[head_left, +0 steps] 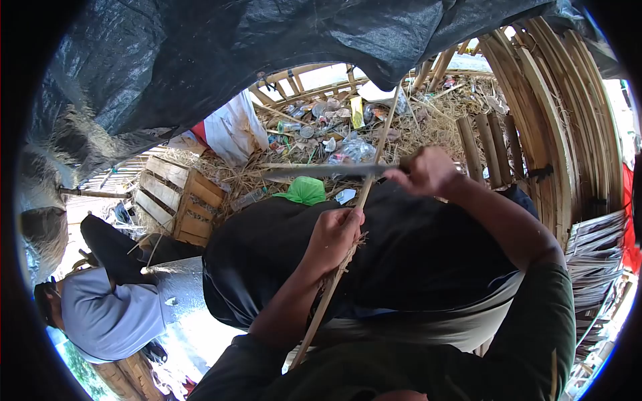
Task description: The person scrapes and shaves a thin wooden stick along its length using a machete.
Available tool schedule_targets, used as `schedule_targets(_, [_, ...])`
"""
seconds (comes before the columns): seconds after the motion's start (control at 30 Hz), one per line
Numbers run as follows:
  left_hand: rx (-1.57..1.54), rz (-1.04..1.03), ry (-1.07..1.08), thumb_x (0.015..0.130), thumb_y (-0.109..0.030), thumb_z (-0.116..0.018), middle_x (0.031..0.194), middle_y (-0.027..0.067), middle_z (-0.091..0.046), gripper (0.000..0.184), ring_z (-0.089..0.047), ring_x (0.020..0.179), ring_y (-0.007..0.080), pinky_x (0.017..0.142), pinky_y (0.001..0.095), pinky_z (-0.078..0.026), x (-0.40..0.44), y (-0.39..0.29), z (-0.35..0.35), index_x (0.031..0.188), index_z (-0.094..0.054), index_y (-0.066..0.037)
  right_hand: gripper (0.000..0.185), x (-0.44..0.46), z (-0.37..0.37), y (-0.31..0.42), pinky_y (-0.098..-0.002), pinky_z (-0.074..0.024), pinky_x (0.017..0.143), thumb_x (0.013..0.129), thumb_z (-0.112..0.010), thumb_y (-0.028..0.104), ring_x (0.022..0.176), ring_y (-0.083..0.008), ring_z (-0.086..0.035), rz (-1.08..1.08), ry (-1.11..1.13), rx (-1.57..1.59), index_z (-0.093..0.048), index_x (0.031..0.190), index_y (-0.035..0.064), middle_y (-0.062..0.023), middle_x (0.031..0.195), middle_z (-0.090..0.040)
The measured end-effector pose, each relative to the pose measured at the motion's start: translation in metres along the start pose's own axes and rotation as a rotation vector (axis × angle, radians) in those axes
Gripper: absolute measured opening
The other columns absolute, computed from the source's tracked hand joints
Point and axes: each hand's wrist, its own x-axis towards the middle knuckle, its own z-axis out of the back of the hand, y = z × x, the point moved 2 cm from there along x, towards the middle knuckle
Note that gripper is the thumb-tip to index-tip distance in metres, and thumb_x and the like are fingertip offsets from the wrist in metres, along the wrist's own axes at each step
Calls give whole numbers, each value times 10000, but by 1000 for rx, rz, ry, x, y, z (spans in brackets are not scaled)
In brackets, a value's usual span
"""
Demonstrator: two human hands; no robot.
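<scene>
A long, thin bamboo strip (319, 313) runs slantwise from beside my body up past my lap. My left hand (334, 234) is wrapped round its middle, and frayed fibres stick out just below the fingers. In my right hand (431, 172) is the dark handle of a long knife (321, 172). Its blade points left and crosses the strip above my left hand; whether the edge touches the strip I cannot tell. Dark cloth covers my legs (414, 247) beneath both hands.
Straw and plastic litter (348, 147) cover the ground ahead, with a green plastic bag (307, 191) near my knee. A wooden crate (177, 197) stands left, close to a seated person (110, 307). Bamboo slats (562, 113) lean at right. Dark sheeting (200, 53) hangs overhead.
</scene>
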Motion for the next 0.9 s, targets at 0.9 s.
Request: schedule_targets(0.9, [-272, 152, 50, 1039, -318, -509, 590, -62, -418, 317, -373, 450, 35, 413, 219, -304, -19, -15, -3, 847, -545, -68, 401, -17, -32, -60, -367, -415, 405, 880, -754, 298, 418, -258, -527, 203, -455, -329, -523, 666, 50, -74, 533, -523])
